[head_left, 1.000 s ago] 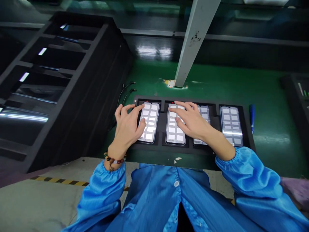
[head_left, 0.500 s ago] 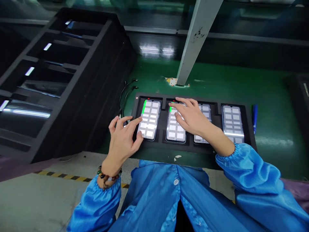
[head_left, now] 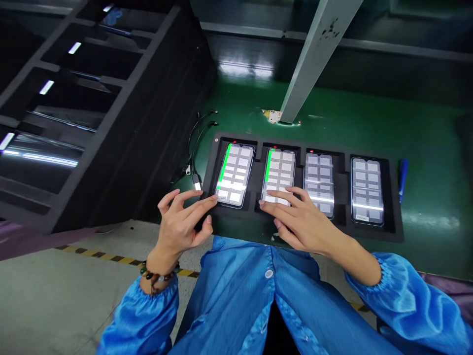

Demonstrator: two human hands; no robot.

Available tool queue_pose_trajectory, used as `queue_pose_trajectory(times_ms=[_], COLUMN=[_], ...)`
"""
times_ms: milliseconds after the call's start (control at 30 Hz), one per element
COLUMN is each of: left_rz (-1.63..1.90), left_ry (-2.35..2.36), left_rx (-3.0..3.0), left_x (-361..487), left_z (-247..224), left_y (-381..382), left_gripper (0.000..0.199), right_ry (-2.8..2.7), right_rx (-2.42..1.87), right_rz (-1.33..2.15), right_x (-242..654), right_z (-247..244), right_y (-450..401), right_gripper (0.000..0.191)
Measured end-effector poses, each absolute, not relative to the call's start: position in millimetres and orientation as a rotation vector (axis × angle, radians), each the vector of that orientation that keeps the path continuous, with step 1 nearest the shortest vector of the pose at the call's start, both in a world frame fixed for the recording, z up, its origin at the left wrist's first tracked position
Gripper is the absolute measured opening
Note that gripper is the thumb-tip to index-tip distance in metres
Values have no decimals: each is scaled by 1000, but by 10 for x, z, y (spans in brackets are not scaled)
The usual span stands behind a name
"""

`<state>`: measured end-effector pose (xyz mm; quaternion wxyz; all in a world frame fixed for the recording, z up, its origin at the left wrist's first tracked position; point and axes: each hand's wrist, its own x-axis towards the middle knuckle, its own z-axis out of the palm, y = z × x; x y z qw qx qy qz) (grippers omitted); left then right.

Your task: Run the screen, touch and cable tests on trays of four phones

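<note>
Several smartphones lie face up in a black foam tray (head_left: 254, 217), their screens showing pale block grids. My left hand (head_left: 183, 222) is open, its index fingertip at the lower left corner of the leftmost smartphone (head_left: 236, 172). That screen has a green strip down most of its left edge. Over the bottom of the second smartphone (head_left: 281, 170) my right hand (head_left: 299, 217) spreads its fingers, the index tip at the lower left corner. A shorter green strip marks this screen. The third smartphone (head_left: 320, 180) and the rightmost smartphone (head_left: 367, 190) show no green.
Black cables (head_left: 194, 158) with a USB plug lie left of the tray. A blue pen (head_left: 403, 180) lies to its right on the green table (head_left: 332, 123). A grey metal post (head_left: 314, 64) rises behind. At left stands a large black slotted rack (head_left: 158, 84).
My right hand has slid down the second smartphone from its top to its bottom. My left fingertip has moved down the first one's edge. The green strips on both screens have grown longer.
</note>
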<state>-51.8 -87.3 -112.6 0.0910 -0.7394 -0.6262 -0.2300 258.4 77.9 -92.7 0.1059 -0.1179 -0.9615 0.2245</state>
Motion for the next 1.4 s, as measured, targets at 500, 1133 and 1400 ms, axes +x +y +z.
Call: queue_pose_trajectory(times_ms=[500, 1133, 1400], left_rz=[-745, -824, -877], left_ry=[-1800, -1659, -1649], left_rx=[-2329, -2744, -2778], left_x=[-578, -382, -427], left_z=[-1089, -1000, -1013], left_y=[-795, -390, -410], left_gripper=[42, 41, 41], right_ry=[-2765, -2692, -2660], right_rx=[-459, -671, -609], right_rz=[632, 535, 609], right_x=[2917, 2996, 2990], right_z=[-902, -917, -968], right_y=[776, 579, 539], right_gripper=[41, 43, 48])
